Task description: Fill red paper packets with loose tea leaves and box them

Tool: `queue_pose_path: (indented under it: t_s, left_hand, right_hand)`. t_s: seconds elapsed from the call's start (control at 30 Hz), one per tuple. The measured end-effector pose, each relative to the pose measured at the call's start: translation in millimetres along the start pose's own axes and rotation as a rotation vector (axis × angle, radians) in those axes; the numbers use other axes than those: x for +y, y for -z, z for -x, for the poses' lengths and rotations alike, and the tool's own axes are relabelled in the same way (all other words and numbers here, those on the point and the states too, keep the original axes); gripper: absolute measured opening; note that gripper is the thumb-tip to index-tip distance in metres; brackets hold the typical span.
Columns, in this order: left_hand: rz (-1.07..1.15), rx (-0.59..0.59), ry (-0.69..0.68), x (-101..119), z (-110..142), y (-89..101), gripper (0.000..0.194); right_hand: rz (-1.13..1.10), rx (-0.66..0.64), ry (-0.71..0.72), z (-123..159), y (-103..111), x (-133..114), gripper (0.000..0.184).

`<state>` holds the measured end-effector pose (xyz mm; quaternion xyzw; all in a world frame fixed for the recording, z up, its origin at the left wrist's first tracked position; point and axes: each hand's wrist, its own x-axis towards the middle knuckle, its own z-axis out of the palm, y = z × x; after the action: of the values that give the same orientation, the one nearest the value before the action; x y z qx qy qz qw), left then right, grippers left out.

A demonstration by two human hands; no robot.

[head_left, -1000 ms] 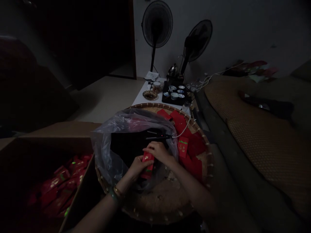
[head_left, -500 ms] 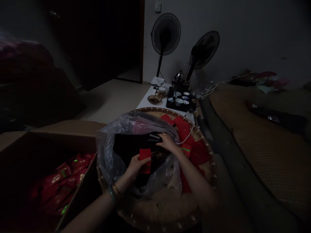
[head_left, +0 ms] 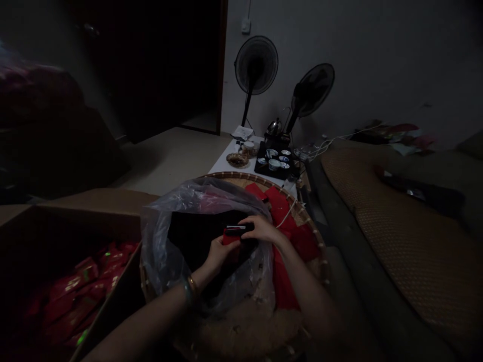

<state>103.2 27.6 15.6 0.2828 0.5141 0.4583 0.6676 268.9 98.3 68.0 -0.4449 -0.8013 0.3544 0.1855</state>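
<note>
My left hand [head_left: 220,253] is closed on a small red packet [head_left: 231,238], held upright over the plastic bag. My right hand [head_left: 260,229] grips a small black stapler [head_left: 241,230] with a silvery strip, its jaws at the packet's top edge. Beneath both hands a clear plastic bag [head_left: 156,251] gapes, its inside dark. The bag rests in a round woven bamboo tray [head_left: 241,329]. More red packets [head_left: 281,206] lie along the tray's right side. Dim light hides the fine detail of the stapler and packet.
At the left stands a cardboard box [head_left: 101,201] with many red packets [head_left: 71,286] inside. Behind the tray, a low white table [head_left: 222,163] bears a black tea tray [head_left: 260,170] with cups. Two fans [head_left: 256,65] stand by the wall. A mat-covered couch [head_left: 377,226] runs along the right.
My right hand has brought the stapler down and left onto the top of the red packet. The left hand has risen slightly with the packet. The view has tilted up a little.
</note>
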Motion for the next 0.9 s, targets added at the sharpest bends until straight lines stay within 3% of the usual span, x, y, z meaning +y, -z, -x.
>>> queue_pose_path:
  t_s: [0.2,0.5,0.67,0.9]
  left_hand:
    - [-0.037,0.002,0.026,2,2,-1.4,0.046]
    - [-0.044,0.015,0.013,-1,0,1.7,0.043]
    - [-0.044,0.006,0.030,-3,-2,3.5,0.043]
    - [-0.058,-0.012,0.036,-2,-3,4.2,0.042]
  right_hand:
    - [-0.029,-0.004,-0.031,0,-3,-7,0.033]
    - [0.041,0.041,-0.044,1,-9,-10,0.029]
    - [-0.019,0.021,-0.055,0,-11,-1,0.030]
    - [-0.145,0.004,-0.086,2,-6,9,0.045]
